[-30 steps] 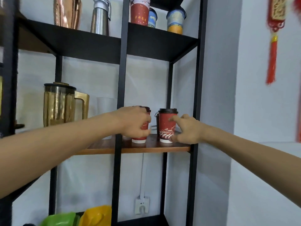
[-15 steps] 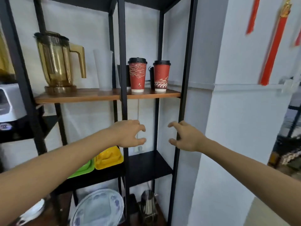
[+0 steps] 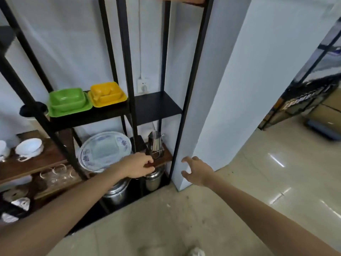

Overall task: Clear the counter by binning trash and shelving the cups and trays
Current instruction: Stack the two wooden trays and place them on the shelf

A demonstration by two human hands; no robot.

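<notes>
A white-walled room with a pale tiled floor [image 3: 249, 182] holds a tall black metal shelf unit [image 3: 127, 52], and the view looks down along it toward its lower levels. Every place below is given relative to this shelf unit.

Both hands are empty. The left hand [image 3: 137, 168] hangs in front of the unit's lower wooden level, fingers loosely curled and holding nothing. The right hand [image 3: 198, 171] floats just right of the unit's right front post, beside a white wall corner [image 3: 186, 159], fingers spread wide, gripping nothing.

No cups appear in this view; only the edge of a higher wooden shelf [image 3: 191, 0] shows at the top, so where the cups stand cannot be told. On the unit's black middle level sit a green tray [image 3: 68, 102] and a yellow tray [image 3: 107, 96], side by side and touching. Judging from this, the trays look shelved. No table, bin or trash is visible, so what remains of the clearing cannot be judged here.

Below the trays, a blue-patterned platter [image 3: 105, 148] leans on the wooden level, with a steel jug [image 3: 156, 143] to its right. Steel pots [image 3: 116, 193] stand on the bottom level.

For moving, the floor in front of the unit is open. The right post and wall corner crowd the right hand; the central post stands close above the left hand.
</notes>
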